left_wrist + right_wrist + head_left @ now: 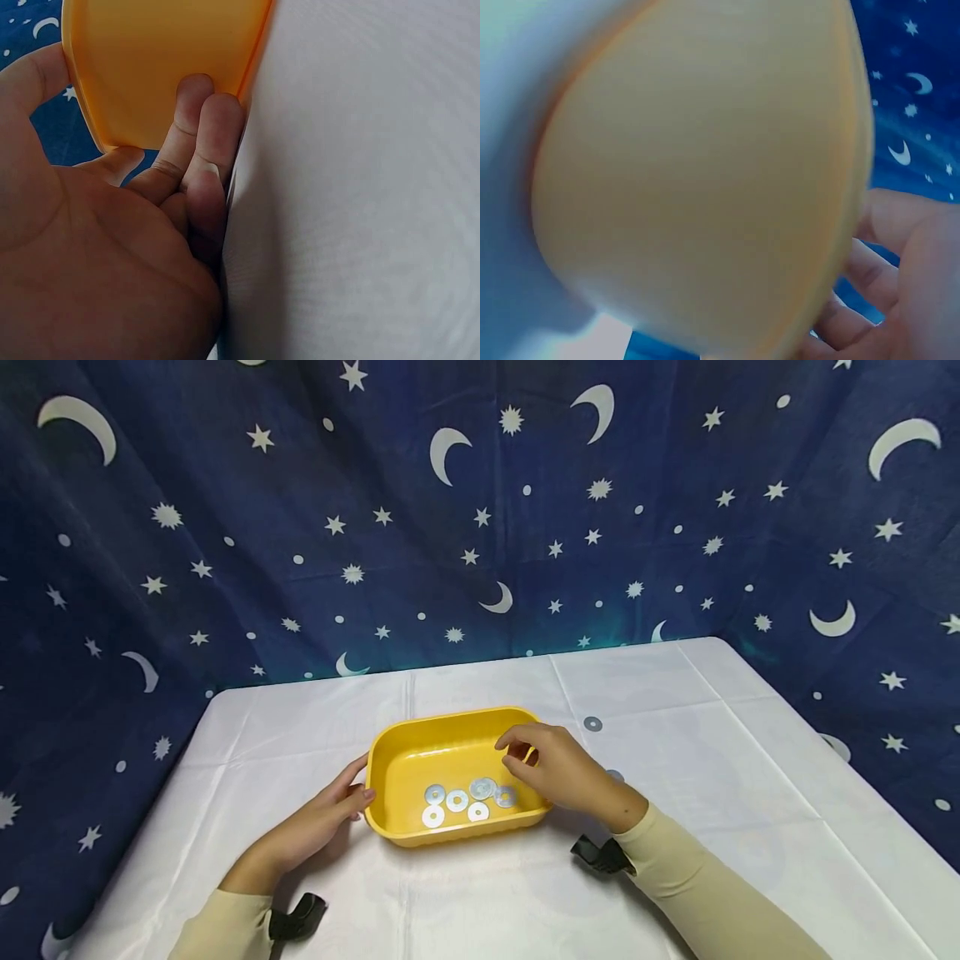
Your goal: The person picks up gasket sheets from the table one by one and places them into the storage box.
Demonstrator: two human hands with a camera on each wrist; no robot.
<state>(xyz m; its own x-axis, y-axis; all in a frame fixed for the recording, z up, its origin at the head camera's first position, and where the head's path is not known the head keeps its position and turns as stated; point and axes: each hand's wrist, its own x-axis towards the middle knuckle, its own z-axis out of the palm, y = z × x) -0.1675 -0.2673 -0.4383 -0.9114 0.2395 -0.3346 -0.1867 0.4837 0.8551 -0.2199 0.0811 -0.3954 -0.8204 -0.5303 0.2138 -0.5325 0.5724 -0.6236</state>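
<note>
A yellow plastic tray (pixel 431 731) stands on the white-covered table with several flat metal washers (pixel 457 801) in its front half. My left hand (pixel 318 822) grips the tray's left end, thumb at the rim. In the left wrist view its other fingers (pixel 219 135) lie against the outer wall. Over the tray's right end hovers my right hand (pixel 558 768), fingers bent loosely and thumb apart from the forefinger; nothing shows between them. The right wrist view is mostly filled by the tray's outer wall (pixel 697 172), with the hand's fingers beyond the rim.
One loose washer (pixel 593 724) lies on the table behind the right hand. Another washer (pixel 615 775) is partly hidden by the right wrist. Dark blue cloth (pixel 420 543) with moons and stars hangs behind the table. Each wrist carries a black strap mount (pixel 300 917).
</note>
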